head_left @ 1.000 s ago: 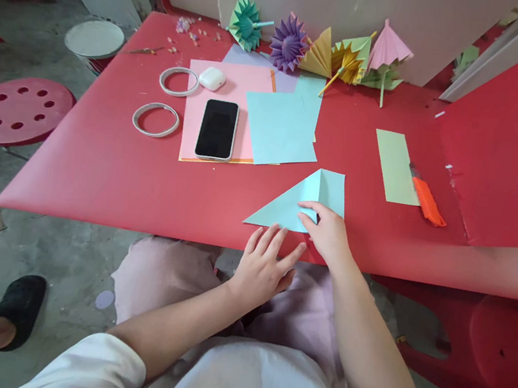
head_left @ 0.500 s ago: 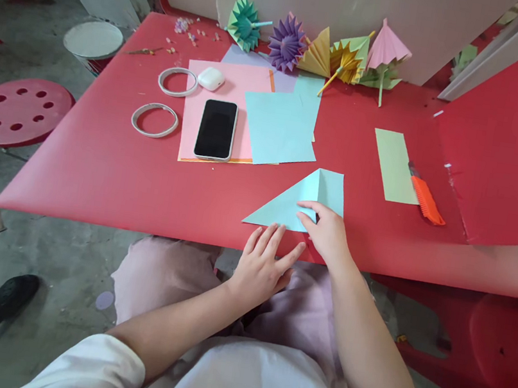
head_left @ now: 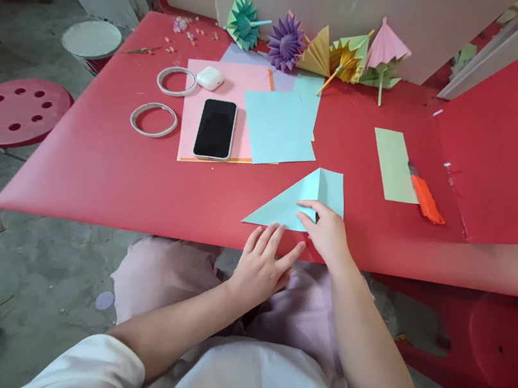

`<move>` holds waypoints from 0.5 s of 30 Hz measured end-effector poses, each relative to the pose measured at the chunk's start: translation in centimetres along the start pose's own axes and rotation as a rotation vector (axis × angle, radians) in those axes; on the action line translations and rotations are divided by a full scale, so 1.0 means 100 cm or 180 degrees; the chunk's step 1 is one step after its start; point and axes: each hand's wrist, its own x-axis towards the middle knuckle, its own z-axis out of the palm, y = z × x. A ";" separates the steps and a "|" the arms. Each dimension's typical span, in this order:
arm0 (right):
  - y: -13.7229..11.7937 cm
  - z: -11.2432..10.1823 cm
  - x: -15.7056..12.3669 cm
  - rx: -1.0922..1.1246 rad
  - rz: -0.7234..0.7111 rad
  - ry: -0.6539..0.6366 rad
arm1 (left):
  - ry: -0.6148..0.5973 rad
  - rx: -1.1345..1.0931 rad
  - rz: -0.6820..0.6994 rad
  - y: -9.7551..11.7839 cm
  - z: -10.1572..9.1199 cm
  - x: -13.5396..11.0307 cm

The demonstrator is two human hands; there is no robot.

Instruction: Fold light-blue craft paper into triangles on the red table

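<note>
A light blue sheet of paper [head_left: 281, 207] with a diagonal fold lies at the table's front edge, its pointed corner to the left. Its folded flap [head_left: 332, 189] shows on the right side, with a crease running up the middle. My right hand [head_left: 326, 230] rests on the paper near that crease, index finger and thumb stretched out with a gap between them; its other fingers are mostly hidden. At the lower edge of the paper, my left hand [head_left: 263, 263] has its fingers spread, fingertips touching or very close to the sheet.
Behind the folded paper lie more light blue sheets [head_left: 279, 126], a phone [head_left: 215, 129], a white earbud case [head_left: 210, 78] and two tape rolls [head_left: 154, 120]. Paper umbrellas [head_left: 286, 42] line the back. An orange cutter [head_left: 427, 196] overlaps a green paper strip [head_left: 394, 169] on the right.
Both hands and the folded paper have barely moved. Another person's dark shoe at lower left has shifted down and left, partly out of view.
</note>
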 end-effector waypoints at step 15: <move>0.010 -0.007 -0.001 0.0141 0.0017 0.0033 | -0.0159 0.0084 -0.0199 0.002 -0.001 0.007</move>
